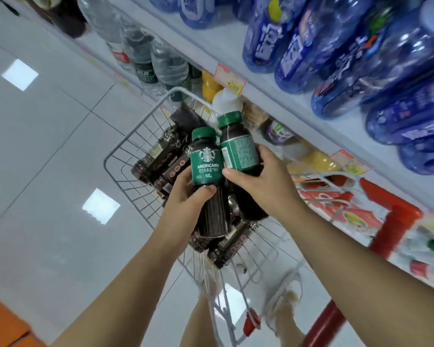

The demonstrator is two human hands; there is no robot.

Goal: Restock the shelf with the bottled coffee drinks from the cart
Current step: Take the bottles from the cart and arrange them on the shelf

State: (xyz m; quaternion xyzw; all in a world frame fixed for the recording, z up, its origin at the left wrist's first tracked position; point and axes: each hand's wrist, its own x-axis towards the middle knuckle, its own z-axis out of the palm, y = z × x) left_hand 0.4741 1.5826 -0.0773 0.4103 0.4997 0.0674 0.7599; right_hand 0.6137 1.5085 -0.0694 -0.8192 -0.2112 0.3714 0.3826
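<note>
My left hand grips a dark coffee bottle with a green cap and a green Americano label. Beside it, my right hand grips a second green-capped coffee bottle, its label's back turned to me. Both bottles are held upright, side by side and touching, above the white wire cart. Several dark bottled coffee drinks lie on their sides in the cart under my hands. The shelf runs along the right.
Blue drink bottles fill the upper shelf; clear water bottles stand farther along. Yellow and white bottles sit on the lower shelf behind price tags. A red cart handle is at right. Grey tiled floor lies left.
</note>
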